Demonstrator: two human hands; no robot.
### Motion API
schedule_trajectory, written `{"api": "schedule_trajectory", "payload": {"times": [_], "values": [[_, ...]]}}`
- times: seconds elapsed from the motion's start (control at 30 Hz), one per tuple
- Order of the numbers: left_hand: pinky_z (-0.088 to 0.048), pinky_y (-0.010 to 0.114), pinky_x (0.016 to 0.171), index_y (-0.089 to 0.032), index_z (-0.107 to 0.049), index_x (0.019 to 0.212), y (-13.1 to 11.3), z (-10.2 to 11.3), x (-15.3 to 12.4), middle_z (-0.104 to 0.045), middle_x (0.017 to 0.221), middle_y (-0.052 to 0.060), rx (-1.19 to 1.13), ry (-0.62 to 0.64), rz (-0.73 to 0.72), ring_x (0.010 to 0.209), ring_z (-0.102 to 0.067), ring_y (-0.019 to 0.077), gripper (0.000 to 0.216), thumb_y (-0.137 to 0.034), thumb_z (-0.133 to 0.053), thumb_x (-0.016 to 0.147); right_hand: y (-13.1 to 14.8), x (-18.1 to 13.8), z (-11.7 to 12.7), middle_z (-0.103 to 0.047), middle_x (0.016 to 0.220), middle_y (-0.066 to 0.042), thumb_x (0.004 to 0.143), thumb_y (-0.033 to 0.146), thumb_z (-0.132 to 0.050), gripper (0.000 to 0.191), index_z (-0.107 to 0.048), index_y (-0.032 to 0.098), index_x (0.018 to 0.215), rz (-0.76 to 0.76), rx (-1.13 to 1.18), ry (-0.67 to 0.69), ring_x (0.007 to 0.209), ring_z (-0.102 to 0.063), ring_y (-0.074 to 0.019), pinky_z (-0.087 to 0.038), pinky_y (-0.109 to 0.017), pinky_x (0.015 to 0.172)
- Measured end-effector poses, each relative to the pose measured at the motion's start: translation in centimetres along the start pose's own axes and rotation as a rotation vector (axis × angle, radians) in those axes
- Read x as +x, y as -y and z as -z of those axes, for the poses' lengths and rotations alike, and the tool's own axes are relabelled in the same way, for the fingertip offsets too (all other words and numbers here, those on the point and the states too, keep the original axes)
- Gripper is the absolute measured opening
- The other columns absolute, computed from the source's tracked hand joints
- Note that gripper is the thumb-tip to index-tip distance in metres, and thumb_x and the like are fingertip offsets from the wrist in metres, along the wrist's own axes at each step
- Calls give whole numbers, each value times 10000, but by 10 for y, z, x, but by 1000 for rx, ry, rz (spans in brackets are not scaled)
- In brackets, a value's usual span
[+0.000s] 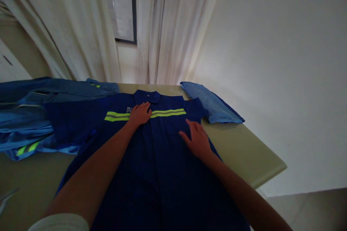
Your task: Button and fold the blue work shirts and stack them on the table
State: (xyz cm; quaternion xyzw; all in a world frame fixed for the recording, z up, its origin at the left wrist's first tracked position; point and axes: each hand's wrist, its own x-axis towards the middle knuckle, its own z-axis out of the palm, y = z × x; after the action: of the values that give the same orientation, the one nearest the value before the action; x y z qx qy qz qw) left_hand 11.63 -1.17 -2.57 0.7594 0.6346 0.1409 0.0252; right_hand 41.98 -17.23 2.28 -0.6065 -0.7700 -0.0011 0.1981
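A dark blue work shirt (157,166) with a yellow-green reflective chest stripe (169,112) lies spread flat on a pale table (244,148), collar away from me. My left hand (140,113) rests flat on the chest stripe just below the collar, fingers stretched out. Lower on the right chest, my right hand (197,139) lies flat on the cloth with fingers spread. Neither hand holds anything.
A pile of lighter blue garments (29,115) with reflective stripes covers the table's left side. A folded light blue garment (213,106) lies at the back right. White curtains (168,25) hang behind the table. The table's right edge drops off to the floor (306,209).
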Motion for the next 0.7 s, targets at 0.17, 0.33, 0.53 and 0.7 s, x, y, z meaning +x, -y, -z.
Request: {"api": "schedule_trajectory", "payload": {"times": [0.17,0.33,0.53,0.7], "values": [[-271,546,1291,-211,-437,1633,3,1,1,-404,1715,92,13,6,41,1578,-385,279,622,-391,-311,1051,-70,81,11,-695,1231,-313,1035,623,-505,747,-460,45,1507,-512,-127,-108,1178,-684,-450,-512,-560,995],[-207,569,1309,-264,-361,1675,7,5,-3,-305,1759,77,34,46,-55,1617,-302,309,768,-679,-339,1029,-89,110,-3,-671,1333,-309,954,529,-648,819,-396,26,1550,-623,64,-77,1255,-662,-429,-491,-513,1051],[-217,534,1317,-230,-367,1672,10,4,1,-319,1754,67,32,60,30,1612,-319,275,718,-592,-283,1058,-100,106,-32,-688,1297,-202,926,292,-490,545,-505,87,1430,-577,253,-405,1124,-675,-315,-483,-437,1052],[-216,538,1314,-218,-356,1676,9,5,2,-320,1753,76,71,80,36,1610,-323,283,713,-556,-298,1051,-104,99,-32,-678,1254,-229,925,243,-466,589,-441,20,1470,-589,311,-471,1093,-661,-289,-489,-387,1027]]}}
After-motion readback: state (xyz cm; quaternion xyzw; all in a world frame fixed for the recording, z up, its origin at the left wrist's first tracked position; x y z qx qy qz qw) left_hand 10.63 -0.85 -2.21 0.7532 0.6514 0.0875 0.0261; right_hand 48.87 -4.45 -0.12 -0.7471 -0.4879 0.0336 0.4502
